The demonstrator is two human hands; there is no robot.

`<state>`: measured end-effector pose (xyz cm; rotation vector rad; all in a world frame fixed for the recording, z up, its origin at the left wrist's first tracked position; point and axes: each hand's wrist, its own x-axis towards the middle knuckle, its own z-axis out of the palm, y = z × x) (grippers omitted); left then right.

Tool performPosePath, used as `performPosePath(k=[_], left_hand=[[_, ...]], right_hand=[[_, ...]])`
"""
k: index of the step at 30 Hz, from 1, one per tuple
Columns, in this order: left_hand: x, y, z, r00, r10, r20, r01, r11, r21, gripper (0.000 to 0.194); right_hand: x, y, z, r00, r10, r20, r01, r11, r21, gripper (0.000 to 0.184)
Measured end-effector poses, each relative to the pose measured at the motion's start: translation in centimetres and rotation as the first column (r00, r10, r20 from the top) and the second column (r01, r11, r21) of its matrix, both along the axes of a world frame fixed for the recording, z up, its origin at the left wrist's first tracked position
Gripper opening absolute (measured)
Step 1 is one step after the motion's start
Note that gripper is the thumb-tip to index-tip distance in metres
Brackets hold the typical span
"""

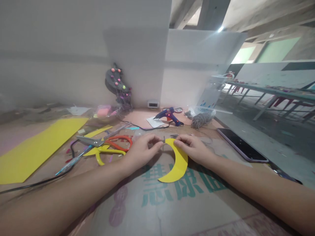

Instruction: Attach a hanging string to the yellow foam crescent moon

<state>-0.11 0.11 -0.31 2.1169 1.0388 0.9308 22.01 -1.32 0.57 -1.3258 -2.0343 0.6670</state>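
Observation:
A yellow crescent-shaped cutout lies on a sheet of cardboard printed with green characters. My right hand rests on the crescent's upper tip, fingers curled and pinching it. My left hand is just left of that tip, its fingers pinched together on something small that I cannot make out. The two hands nearly meet at the tip.
Orange-handled scissors and yellow-handled scissors lie to the left, beside a large yellow sheet. A blue glue gun, a grey yarn bundle and a dark phone lie beyond. Tables stand at far right.

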Motion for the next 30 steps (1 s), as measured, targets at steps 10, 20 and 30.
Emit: performPosePath(k=[10,20,30], left_hand=[[0.04,-0.29,0.43,1.000,0.006,-0.009,-0.006,1.000,0.008,0.025],[0.06,-0.11,0.33,1.000,-0.023,-0.014,0.023,1.000,-0.002,0.031],[0.10,0.05,0.39,0.999,-0.021,-0.035,0.019,0.999,-0.047,0.031]], right_hand=[[-0.04,-0.12,0.10,1.000,0.021,0.021,-0.022,0.999,0.027,0.032],[0.17,-0.04,-0.43,0.997,0.063,0.042,-0.064,0.997,0.036,0.034],[0.16,0.05,-0.56,0.986,0.125,0.110,-0.134,0.988,0.079,0.028]])
